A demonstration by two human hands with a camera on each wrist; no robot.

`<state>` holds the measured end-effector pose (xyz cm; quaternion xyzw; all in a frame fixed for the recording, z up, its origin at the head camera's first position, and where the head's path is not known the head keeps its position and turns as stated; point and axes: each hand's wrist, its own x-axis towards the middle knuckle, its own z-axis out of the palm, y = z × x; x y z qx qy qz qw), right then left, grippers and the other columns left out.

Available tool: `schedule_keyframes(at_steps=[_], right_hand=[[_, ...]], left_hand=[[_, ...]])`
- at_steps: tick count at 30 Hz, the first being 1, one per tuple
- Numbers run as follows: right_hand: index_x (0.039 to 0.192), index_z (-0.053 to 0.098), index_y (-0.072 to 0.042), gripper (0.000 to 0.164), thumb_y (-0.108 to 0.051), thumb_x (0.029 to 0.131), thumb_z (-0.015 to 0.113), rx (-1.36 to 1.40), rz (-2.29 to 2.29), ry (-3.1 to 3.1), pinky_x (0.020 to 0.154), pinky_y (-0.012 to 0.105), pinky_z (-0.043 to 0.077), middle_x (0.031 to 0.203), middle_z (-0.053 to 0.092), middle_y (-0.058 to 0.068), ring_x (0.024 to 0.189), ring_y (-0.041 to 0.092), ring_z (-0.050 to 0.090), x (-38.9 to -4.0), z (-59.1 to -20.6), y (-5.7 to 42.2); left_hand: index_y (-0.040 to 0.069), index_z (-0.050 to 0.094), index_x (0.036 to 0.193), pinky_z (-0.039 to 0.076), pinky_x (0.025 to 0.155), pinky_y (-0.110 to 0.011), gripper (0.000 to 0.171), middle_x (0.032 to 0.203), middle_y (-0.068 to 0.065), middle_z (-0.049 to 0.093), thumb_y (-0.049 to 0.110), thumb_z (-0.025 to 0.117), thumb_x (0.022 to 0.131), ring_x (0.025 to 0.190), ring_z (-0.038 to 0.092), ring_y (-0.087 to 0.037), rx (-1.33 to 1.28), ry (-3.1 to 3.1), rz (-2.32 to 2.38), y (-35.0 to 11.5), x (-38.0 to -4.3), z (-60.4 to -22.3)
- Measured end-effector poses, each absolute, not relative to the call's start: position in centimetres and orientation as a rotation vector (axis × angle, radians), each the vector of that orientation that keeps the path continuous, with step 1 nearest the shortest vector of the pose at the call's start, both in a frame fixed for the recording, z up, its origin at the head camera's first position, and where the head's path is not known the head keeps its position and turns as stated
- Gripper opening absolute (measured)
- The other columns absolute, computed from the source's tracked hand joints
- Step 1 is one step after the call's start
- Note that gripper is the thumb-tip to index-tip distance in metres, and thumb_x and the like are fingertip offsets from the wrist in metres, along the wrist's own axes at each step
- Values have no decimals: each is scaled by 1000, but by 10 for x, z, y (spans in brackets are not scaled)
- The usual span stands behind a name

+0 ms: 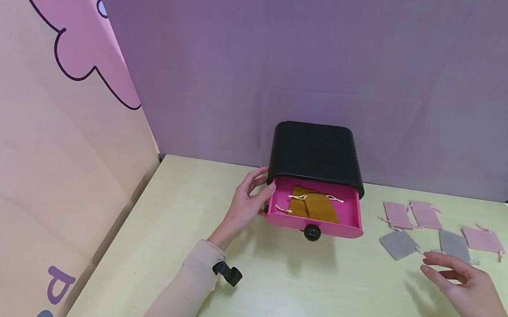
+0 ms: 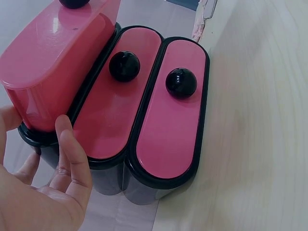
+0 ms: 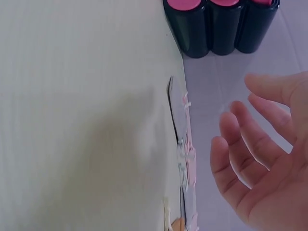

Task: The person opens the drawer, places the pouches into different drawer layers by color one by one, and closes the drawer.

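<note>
Touching a rounded black plastic box [image 1: 314,151], left hand [image 1: 244,203] with thumb and fingers parted, pulled-out pink drawer [image 1: 286,221] at its right, square grey drawstring pouch [image 1: 399,245] ahead-left of the raised right hand [image 1: 472,295], fingers apart.

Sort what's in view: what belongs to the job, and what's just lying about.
Likely in the job: black cabinet; open pink drawer; mustard pouches inside it; gray pouches; pink pouches.

Probably just lying about: purple backdrop; patterned panel.
</note>
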<state>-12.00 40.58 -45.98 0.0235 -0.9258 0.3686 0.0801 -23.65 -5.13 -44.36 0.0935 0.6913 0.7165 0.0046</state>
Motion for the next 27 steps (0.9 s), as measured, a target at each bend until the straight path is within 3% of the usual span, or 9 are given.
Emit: schedule_keyframes(at_steps=[5,12,16,20,22,27], right_hand=[[123,77,-8,30,-25,99,78,59,1111,-2794,66,14,48,105,61,-48,84,-17,64,-114,-466,417],[124,77,-16,28,-30,100,77,-62,1124,-2843,65,16,46,97,66,-43,82,-17,63,-104,-468,433],[119,79,-30,19,-27,100,77,-99,1184,-2818,65,13,46,94,67,-44,80,-18,64,-98,-470,443],[110,79,-44,26,-21,100,77,-165,1297,-2773,64,10,47,91,68,-43,78,-18,64,-94,-473,452],[106,75,-54,32,-23,100,77,-232,1311,-2759,63,11,46,89,65,-46,76,-20,62,-94,-473,456],[97,65,-67,33,-36,100,76,-420,1273,-2764,60,17,46,84,56,-51,71,-15,60,-94,-475,466]], left_hand=[[23,47,159,60,64,-25,55,157,-17,53,24,66,107,103,77,-34,289,2153,2245,-51,-238,-445],[21,48,158,60,62,-25,55,155,-18,54,23,66,106,100,77,-29,288,2126,2263,-48,-237,-444],[21,49,157,59,61,-25,55,154,-18,55,23,67,106,98,77,-28,286,2131,2262,-47,-236,-443],[22,48,158,59,62,-25,55,155,-17,55,24,67,106,101,77,-31,293,2140,2254,-46,-236,-442],[22,48,158,59,62,-25,56,155,-17,55,24,67,105,101,77,-32,295,2142,2252,-46,-236,-442],[22,48,158,60,62,-25,56,156,-17,55,24,66,106,106,76,-36,289,2144,2250,-46,-235,-442]])
